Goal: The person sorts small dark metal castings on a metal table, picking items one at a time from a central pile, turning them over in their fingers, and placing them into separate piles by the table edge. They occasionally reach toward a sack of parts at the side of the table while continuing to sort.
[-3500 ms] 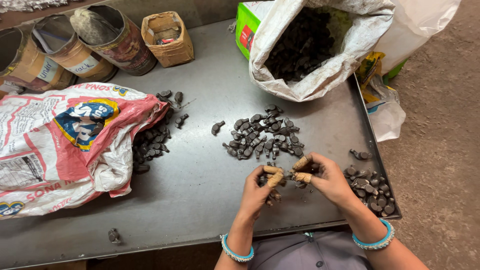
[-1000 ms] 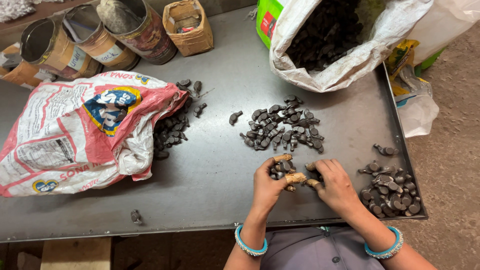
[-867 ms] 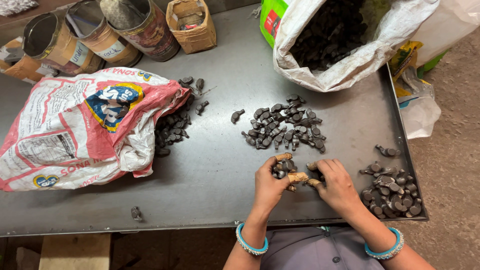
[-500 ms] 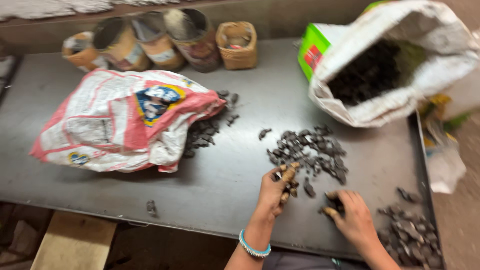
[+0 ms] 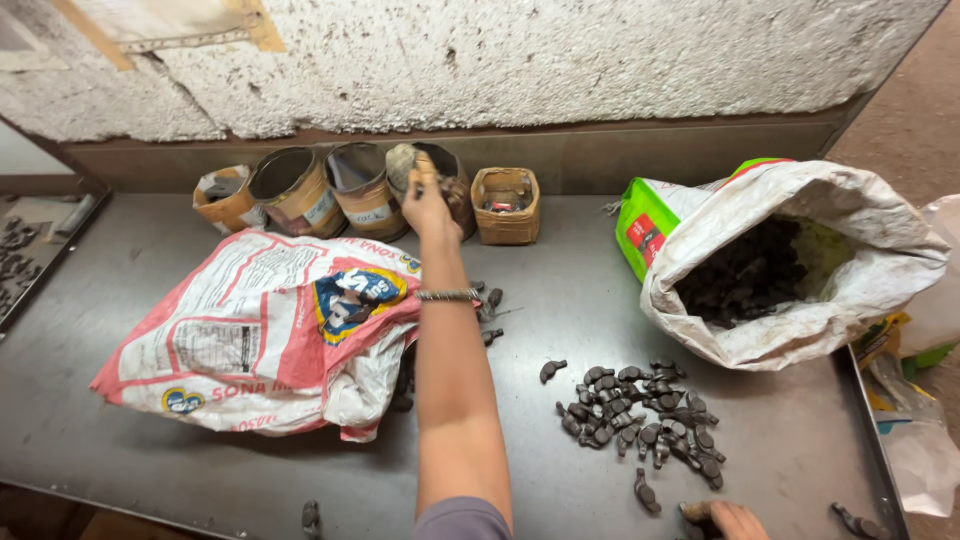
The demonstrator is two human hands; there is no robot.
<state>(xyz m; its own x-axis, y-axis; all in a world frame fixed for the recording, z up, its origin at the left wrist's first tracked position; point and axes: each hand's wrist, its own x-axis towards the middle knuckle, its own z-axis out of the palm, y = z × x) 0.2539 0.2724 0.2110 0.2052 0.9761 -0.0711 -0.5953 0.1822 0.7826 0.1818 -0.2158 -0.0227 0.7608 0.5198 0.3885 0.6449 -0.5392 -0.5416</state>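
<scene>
left hand (image 5: 428,203) stretched to the tin (image 5: 437,185) in the back row, fingers pinched on a small pale piece at its rim, piece hard to make out | right hand (image 5: 735,520) cut off by bottom edge, well right of tin, grip cannot be told | dark parts pile (image 5: 645,420) between tin and right hand | printed sack (image 5: 265,335) left of the arm

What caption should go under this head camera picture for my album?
Left hand reaches to a tin can at the table's back, while the right hand rests by the dark pieces.
</scene>
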